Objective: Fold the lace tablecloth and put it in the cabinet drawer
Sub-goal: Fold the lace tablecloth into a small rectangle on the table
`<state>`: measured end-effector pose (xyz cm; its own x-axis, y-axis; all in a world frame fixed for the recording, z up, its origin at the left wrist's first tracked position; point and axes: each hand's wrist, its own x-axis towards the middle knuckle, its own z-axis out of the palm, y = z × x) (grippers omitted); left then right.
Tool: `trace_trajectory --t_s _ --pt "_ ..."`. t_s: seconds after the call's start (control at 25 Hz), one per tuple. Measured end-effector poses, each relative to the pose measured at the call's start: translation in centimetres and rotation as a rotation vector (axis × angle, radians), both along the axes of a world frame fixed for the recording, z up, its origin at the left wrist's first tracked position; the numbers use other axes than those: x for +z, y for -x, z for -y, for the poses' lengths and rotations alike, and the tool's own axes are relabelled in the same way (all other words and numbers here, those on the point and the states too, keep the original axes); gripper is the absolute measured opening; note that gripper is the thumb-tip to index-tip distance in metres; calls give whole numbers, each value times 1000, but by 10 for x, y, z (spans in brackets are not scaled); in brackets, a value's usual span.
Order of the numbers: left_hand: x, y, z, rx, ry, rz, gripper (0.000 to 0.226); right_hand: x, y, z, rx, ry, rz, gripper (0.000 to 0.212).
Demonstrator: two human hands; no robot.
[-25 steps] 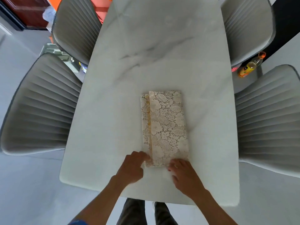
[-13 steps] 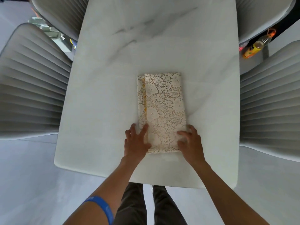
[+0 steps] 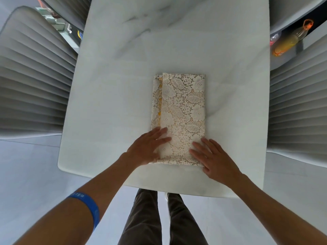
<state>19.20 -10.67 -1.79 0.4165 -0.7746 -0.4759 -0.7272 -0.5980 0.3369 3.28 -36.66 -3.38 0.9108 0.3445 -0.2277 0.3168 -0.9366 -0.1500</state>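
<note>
The lace tablecloth (image 3: 180, 117) lies folded into a long narrow rectangle on the marble table (image 3: 109, 106), nearer the table's near edge than its far one and roughly midway between the two long sides. The left hand (image 3: 147, 147) rests flat on the cloth's near left corner with fingers spread wide, and the right hand (image 3: 215, 156) lies flat on the near right corner, fingers likewise extended; neither pinches any fabric. The risk from here, as I judge it, is in the layers: along the left side an under-layer with a yellowish trim peeks out past the top layer (so the stack is not flush), and lifting or folding again from only the near end could let those layers slide apart or splay open. The smooth marble may also let the whole bundle skid if pushed rather than lifted. The cloth itself is cream openwork with large flowers and leaves, a warmer tone showing through the holes, and its edges look crisp and mostly square.
</note>
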Motion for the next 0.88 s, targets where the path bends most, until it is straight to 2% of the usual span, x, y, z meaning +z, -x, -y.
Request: trace_trajectory --t_s 0.08,0.16,0.2,0.28,0.36,0.4,0.44,0.48,0.56,0.6,0.68,0.76,0.84,0.88 --pt "-4 -4 -4 -40 17 -5 80 -1 -5 -3 41 -38 98 58" --pt "-5 -15 -10 -143 -18 -20 87 6 -12 0 -37 -262 165 42" --pt "-5 -22 -13 -195 -52 -35 94 14 -17 5 -151 -440 126 33" --pt "-2 -36 -14 -245 -83 -46 103 29 -33 20 -448 -760 -93 27" --pt "-2 -37 -10 -103 68 -77 87 33 -47 30 -708 -1015 -317 22" --pt "-3 -33 -7 32 214 -124 72 33 -50 31 -765 -1046 -353 19" --pt "-6 -28 -5 168 361 -181 57 33 -51 30 -735 -994 -338 18" --pt "-8 -21 -4 273 474 -224 47 32 -49 28 -636 -883 -304 27" --pt "-12 -14 -4 366 570 -264 41 28 -44 23 -397 -602 -237 52" --pt "-14 -16 -5 368 579 -292 39 24 -44 24 -369 -556 -187 53" --pt "-14 -24 -5 391 541 -415 30 20 -50 26 -520 -704 -171 41" --pt "-9 -35 3 546 464 -579 9 17 -66 28 -781 -905 -305 35" --pt "-10 -39 15 798 425 -617 48 10 -79 30 -929 -979 -358 32" --pt "-10 -38 21 919 441 -600 56 7 -85 29 -984 -979 -348 29"
